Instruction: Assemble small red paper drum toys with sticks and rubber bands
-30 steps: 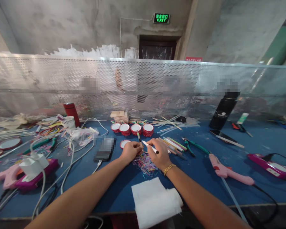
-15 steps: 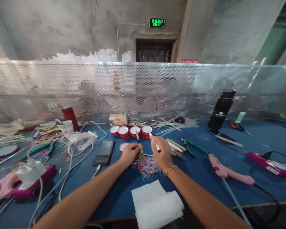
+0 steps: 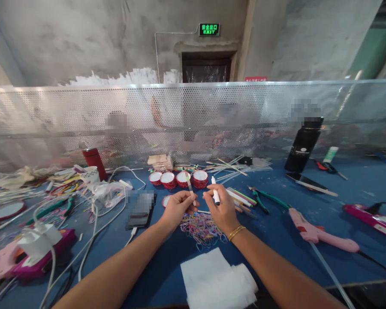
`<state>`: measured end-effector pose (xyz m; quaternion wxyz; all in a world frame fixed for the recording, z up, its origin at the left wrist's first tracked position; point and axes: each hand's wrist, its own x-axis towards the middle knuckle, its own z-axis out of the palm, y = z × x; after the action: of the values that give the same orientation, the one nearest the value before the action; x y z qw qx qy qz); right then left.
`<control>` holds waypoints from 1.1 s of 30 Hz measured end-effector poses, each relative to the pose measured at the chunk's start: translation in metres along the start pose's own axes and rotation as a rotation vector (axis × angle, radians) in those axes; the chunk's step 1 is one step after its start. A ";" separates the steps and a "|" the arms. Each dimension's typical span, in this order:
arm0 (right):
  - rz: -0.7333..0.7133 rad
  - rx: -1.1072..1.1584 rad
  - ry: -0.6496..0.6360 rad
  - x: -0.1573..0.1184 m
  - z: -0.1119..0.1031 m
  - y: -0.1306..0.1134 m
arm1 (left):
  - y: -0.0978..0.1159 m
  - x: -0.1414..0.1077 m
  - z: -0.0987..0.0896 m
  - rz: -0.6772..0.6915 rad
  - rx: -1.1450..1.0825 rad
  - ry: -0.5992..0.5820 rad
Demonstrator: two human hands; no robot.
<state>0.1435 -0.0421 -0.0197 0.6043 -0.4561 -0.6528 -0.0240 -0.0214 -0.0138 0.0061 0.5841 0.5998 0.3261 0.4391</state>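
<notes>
My left hand [image 3: 176, 210] pinches a thin flat stick [image 3: 189, 185], pointing up and away, with pale, greenish and reddish parts. In my right hand [image 3: 224, 209] is a white marker [image 3: 215, 189] with a black lower end, held nearly upright and apart from the stick. Just beneath both hands lies a heap of small colourful rubber bands [image 3: 204, 229]. Beyond the fingers stands a row of small red drums [image 3: 200, 180] with white tops. Another white-topped round piece [image 3: 165, 200] is partly hidden behind my left hand.
A phone [image 3: 140, 210] lies to the left, with cables and a red flask [image 3: 94, 164] farther off. To the right are pliers [image 3: 260, 199], a pink glue gun [image 3: 321, 234] and a black bottle [image 3: 304, 148]. White tissue [image 3: 217, 279] sits at the front edge.
My right hand has drawn slightly right, away from the stick, and the marker has turned more upright. The stick in my left hand has shifted a little and shows a lighter side.
</notes>
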 end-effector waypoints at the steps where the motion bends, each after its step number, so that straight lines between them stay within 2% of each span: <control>1: -0.006 0.027 0.013 -0.001 0.000 -0.002 | 0.001 -0.001 0.002 -0.016 -0.023 -0.007; 8: -0.102 0.094 0.042 -0.004 -0.004 -0.010 | 0.008 -0.012 0.013 -0.083 -0.147 -0.044; 17: -0.141 0.145 0.015 -0.006 -0.004 -0.006 | 0.013 -0.020 0.022 -0.085 -0.173 -0.067; 25: -0.140 0.135 -0.035 -0.005 -0.005 -0.004 | 0.005 -0.013 0.016 -0.155 -0.074 0.029; 33: -0.091 -0.006 -0.006 0.004 -0.008 -0.006 | 0.002 0.000 0.008 -0.109 0.158 0.142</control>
<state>0.1469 -0.0479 -0.0112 0.5993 -0.4275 -0.6748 -0.0520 -0.0141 -0.0170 0.0092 0.5332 0.5928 0.4324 0.4211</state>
